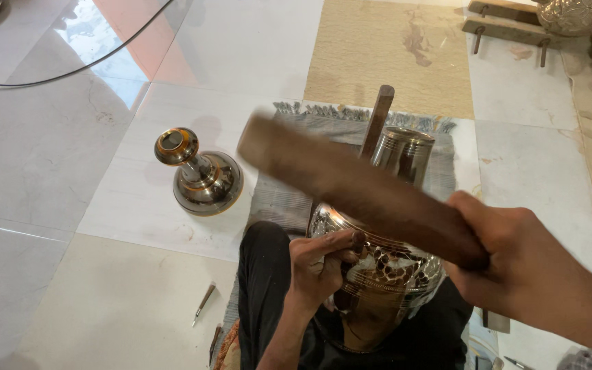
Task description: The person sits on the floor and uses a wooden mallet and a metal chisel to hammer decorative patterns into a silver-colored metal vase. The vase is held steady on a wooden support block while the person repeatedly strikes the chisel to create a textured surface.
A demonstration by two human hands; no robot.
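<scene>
A shiny engraved metal vase (385, 270) lies tilted across my lap, its neck (403, 154) pointing away from me. My left hand (323, 264) rests on the vase's belly, fingers pinched on a small dark chisel (356, 241) set against the engraved surface. My right hand (515, 257) grips a long brown wooden mallet (351, 188), raised and blurred above the vase. A wooden stick (377, 122) stands behind the vase neck.
A second, smaller metal vase (200, 175) stands on the marble floor to the left. A grey fringed mat (323, 137) lies under the work. Small hand tools (203, 303) lie on the floor near my knee. Wooden pieces (508, 31) and another metal vessel (577, 15) sit at top right.
</scene>
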